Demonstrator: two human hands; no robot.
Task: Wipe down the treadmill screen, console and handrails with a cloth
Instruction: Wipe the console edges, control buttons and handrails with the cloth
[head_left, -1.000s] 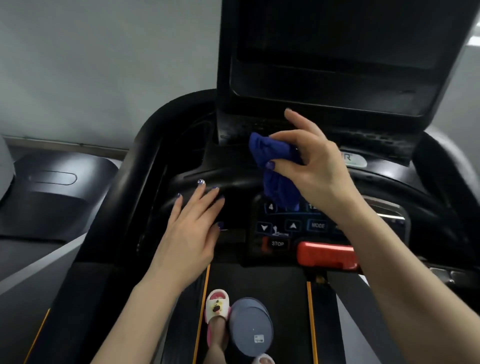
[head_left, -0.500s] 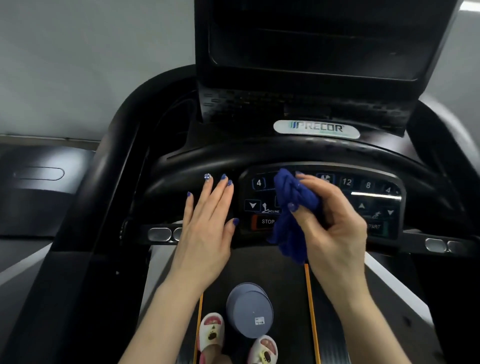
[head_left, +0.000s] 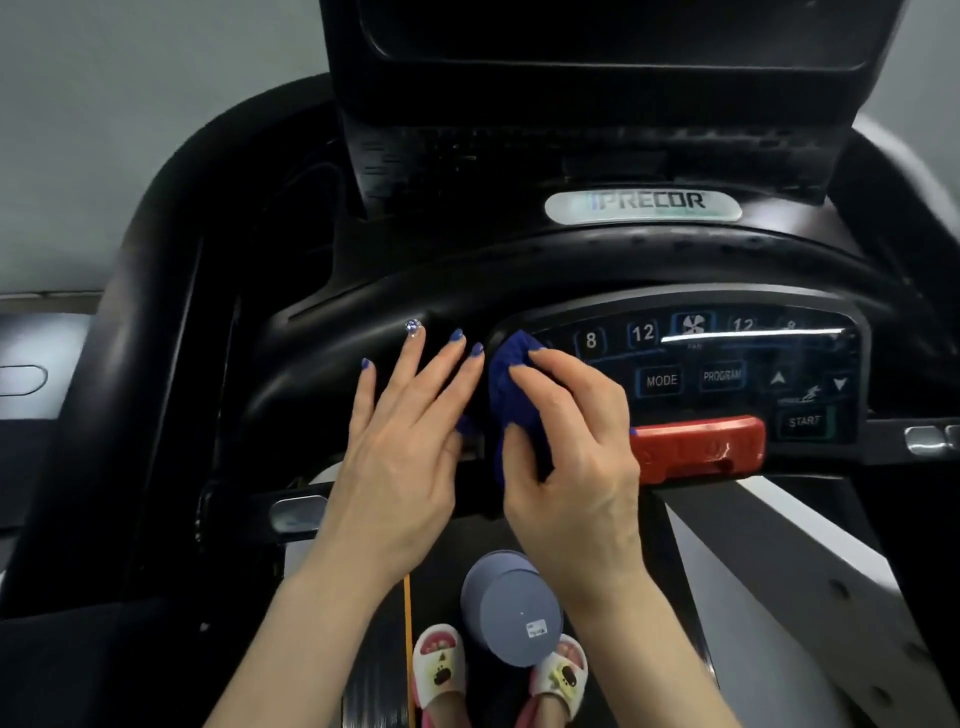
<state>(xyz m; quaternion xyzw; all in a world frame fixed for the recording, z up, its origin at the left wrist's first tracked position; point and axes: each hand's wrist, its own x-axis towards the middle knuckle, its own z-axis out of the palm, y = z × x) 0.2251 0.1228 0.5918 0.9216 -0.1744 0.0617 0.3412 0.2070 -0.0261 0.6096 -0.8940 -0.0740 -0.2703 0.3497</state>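
Head view: right hand (head_left: 571, 467) fingers clamp the blue cloth (head_left: 514, 395) against the console (head_left: 727, 374) keypad's left end; left hand (head_left: 405, 452) fingers, spread, rest beside it. Console step; next likely sweeps right.

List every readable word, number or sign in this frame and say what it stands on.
"PRECOR": silver badge below the screen.
"8", "12": keys on the control panel, left of a fan symbol.
"12", then a blurred number: right of the fan.
"MODE", "PROGRAM", "START": panel keys.
White sticker on the grey container: too small to read.
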